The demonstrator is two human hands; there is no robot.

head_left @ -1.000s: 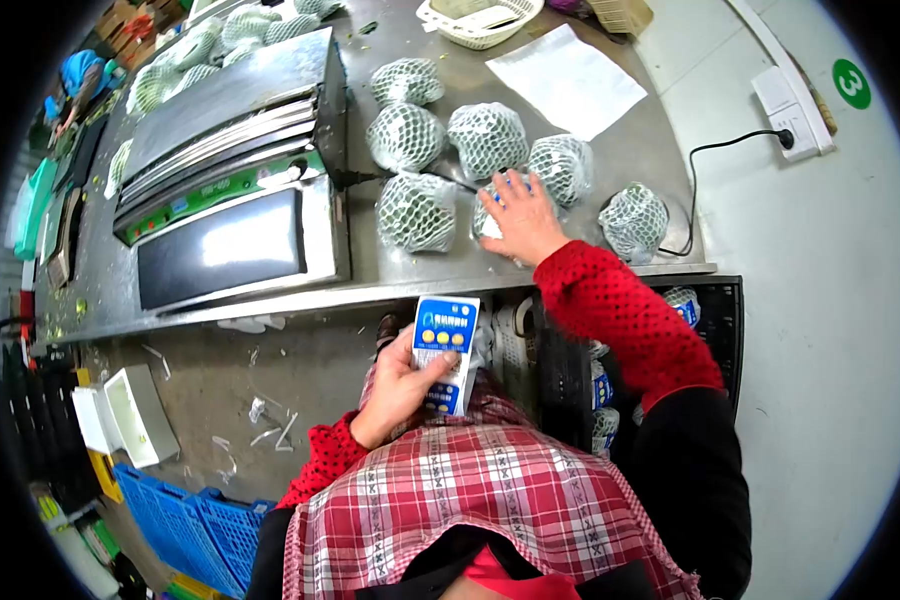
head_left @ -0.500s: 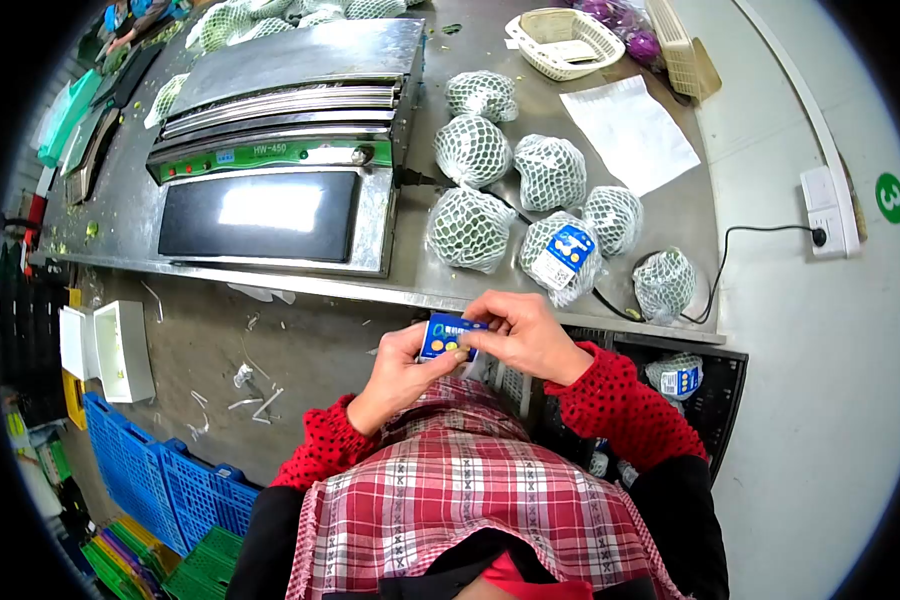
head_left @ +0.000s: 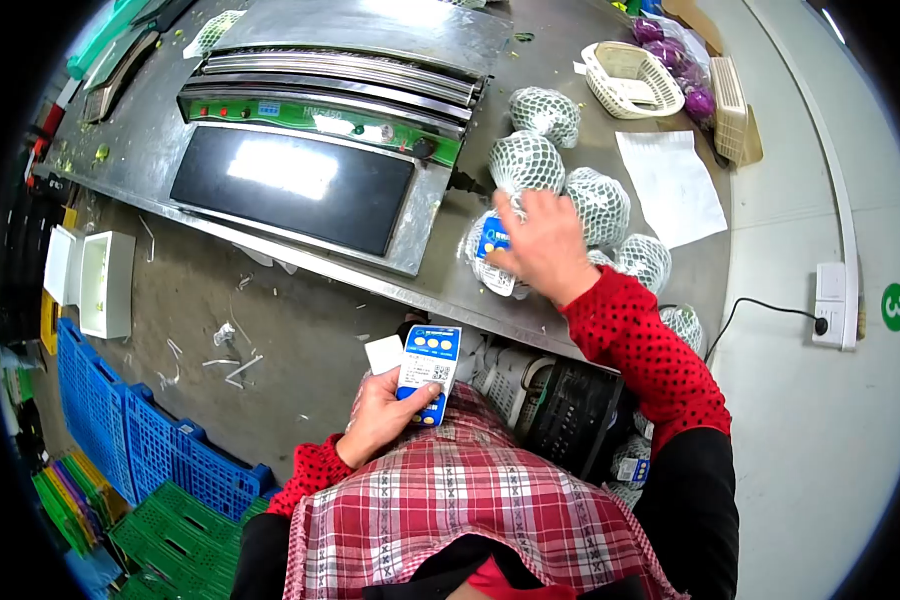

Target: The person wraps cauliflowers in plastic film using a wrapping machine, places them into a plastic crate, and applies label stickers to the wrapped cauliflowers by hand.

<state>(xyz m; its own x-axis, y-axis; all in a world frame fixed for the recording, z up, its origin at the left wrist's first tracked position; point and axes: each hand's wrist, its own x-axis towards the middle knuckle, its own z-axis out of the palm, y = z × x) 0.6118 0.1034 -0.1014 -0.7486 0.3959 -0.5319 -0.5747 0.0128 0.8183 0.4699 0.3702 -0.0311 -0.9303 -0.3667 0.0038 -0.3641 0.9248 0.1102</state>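
My left hand point(head_left: 385, 412) is closed on a strip of blue-and-white labels point(head_left: 431, 362), held above my checked apron, with a white piece of paper point(head_left: 384, 353) beside it. Over the table's front edge, my right hand point(head_left: 545, 245) has thumb and fingertips at the edges of another blue-and-white label point(head_left: 494, 238). That label lies against a round vegetable in white netting point(head_left: 477, 262), partly hidden by label and hand. More netted vegetables point(head_left: 598, 205) sit close behind and to the right; my hand and sleeve cover part of the group.
A wrapping machine point(head_left: 295, 190) with a dark plate stands left on the metal table. Behind the netted vegetables are a cream basket point(head_left: 632, 80), white paper point(head_left: 673, 187) and purple vegetables point(head_left: 699, 103). A black crate point(head_left: 570, 415) is below the edge; a black cord point(head_left: 745, 305) runs to the wall socket.
My right hand has moved away from my left, up and forward to the nearest left netted vegetable, which now has a label against it. My left hand has lowered with the label strip. The view has shifted.
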